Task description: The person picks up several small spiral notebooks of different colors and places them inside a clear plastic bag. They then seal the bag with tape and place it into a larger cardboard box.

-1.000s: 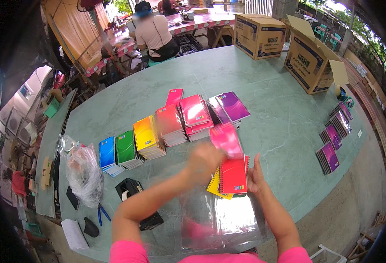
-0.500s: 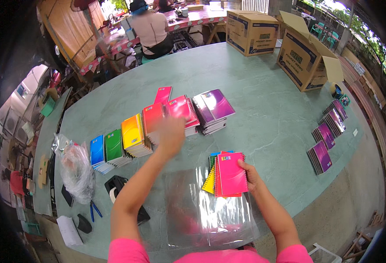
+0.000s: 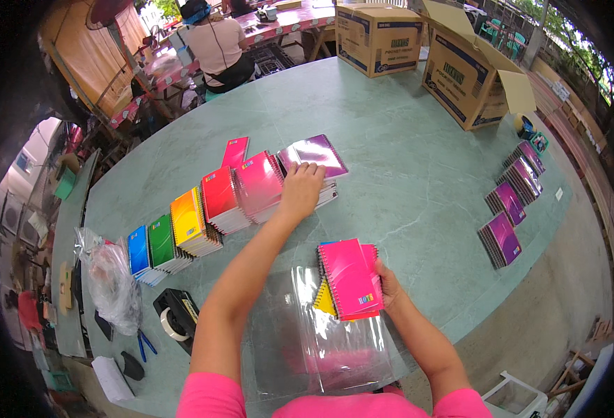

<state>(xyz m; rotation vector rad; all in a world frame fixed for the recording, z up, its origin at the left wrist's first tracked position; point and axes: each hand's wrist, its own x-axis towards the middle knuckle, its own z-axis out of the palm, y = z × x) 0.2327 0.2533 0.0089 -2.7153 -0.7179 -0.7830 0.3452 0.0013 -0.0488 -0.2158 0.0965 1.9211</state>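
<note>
Left hand (image 3: 302, 184) newly on purple notebooks (image 3: 325, 150)

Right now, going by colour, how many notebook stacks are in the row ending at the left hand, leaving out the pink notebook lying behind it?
Blue stack: 1
Green stack: 1
Yellow stack: 1
Red stack: 1
Pink stack: 1
Purple stack, under the left hand: 1
Total: 6

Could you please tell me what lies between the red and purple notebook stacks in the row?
In the head view, the pink stack stands between the red stack and the purple stack.
</note>
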